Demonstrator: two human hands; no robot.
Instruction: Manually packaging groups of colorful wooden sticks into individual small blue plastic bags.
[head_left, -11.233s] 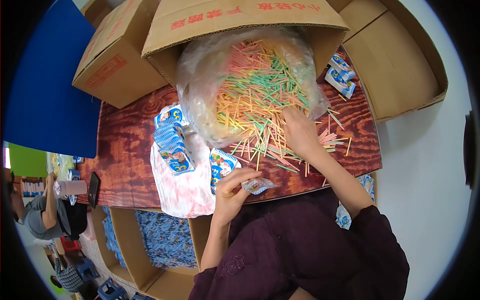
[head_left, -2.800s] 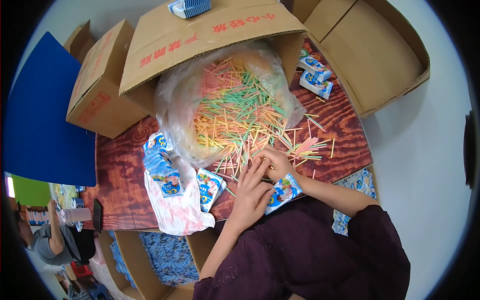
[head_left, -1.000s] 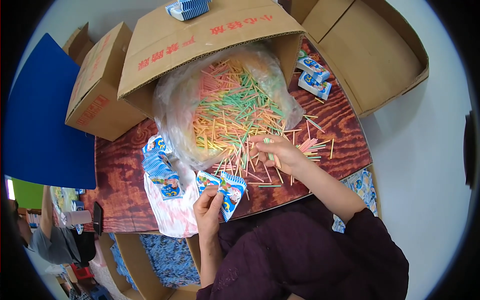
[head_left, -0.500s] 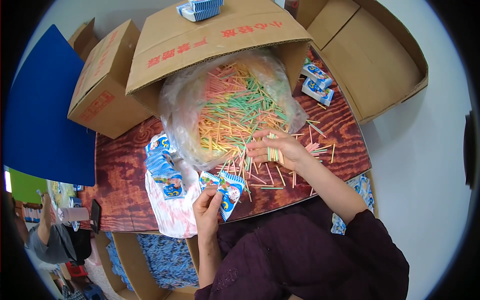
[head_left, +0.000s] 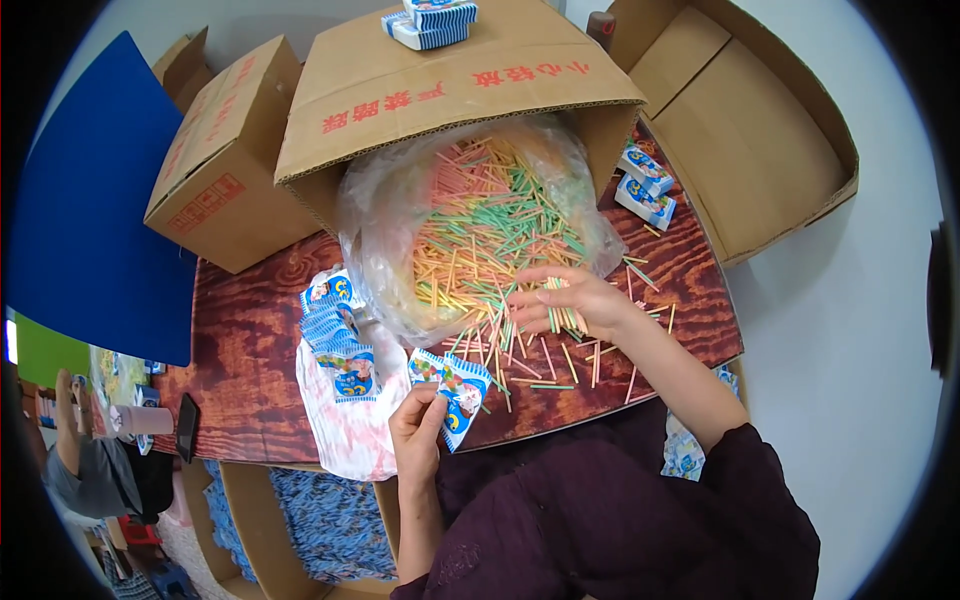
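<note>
My left hand [head_left: 418,425] pinches a small blue-and-white candy packet [head_left: 463,400] by its edge, near the table's front. A second patterned piece shows just behind it; whether it is another packet I cannot tell. My right hand [head_left: 590,302] has its fingers curled round a small bundle of thin pastel candy sticks [head_left: 566,318]. It hovers over the spilled sticks at the mouth of a clear plastic bag [head_left: 375,265]. Inside the bag lies a big heap of pink, yellow, orange and green sticks [head_left: 490,215].
The bag sits in a cardboard box [head_left: 450,95] lying on its side. Stacked packets [head_left: 340,330] rest on a white cloth [head_left: 345,435] at left. More packets [head_left: 645,200] lie at right, beside an open carton [head_left: 760,120]. Another person [head_left: 95,475] works far left.
The view has shifted slightly, so the table appears farther right. The stick bundle in my right hand is tilted more. My left hand keeps its hold on the packet.
</note>
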